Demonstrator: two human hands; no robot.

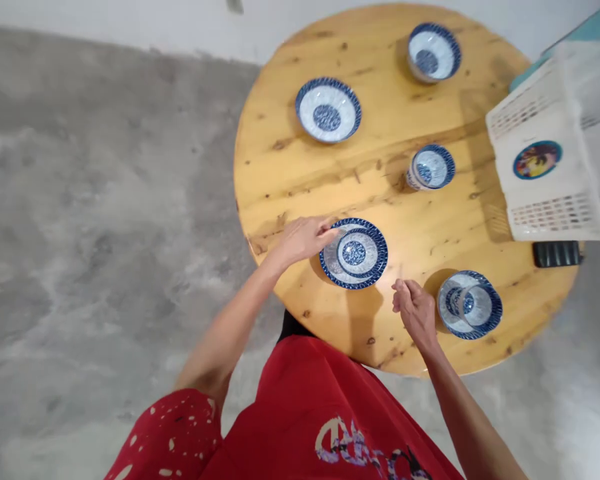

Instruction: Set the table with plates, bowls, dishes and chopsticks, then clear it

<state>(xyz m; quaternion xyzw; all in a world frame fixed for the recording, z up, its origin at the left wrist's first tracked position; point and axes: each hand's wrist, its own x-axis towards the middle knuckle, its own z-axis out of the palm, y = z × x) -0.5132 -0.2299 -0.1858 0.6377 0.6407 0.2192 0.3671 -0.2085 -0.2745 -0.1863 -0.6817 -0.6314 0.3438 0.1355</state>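
Observation:
A small blue-and-white bowl (358,252) sits inside a wider blue-rimmed bowl (341,278) near the front of the round table. My left hand (304,239) reaches over the wider bowl's left rim, its thumb and fingertips closed at the small bowl's edge. To the right of these bowls, my right hand (414,310) is held with curled fingers; a faint pale streak shows at its fingertips, too blurred to name. Beside that hand stands another blue-rimmed bowl (491,319) with a cup (473,305) inside it.
Farther back on the wooden table (300,180) are a wide bowl (329,110), a deep bowl (434,53) and a patterned cup (433,167). A white perforated plastic basket (540,193) occupies the right side, with a black ridged object (557,254) by its lower edge.

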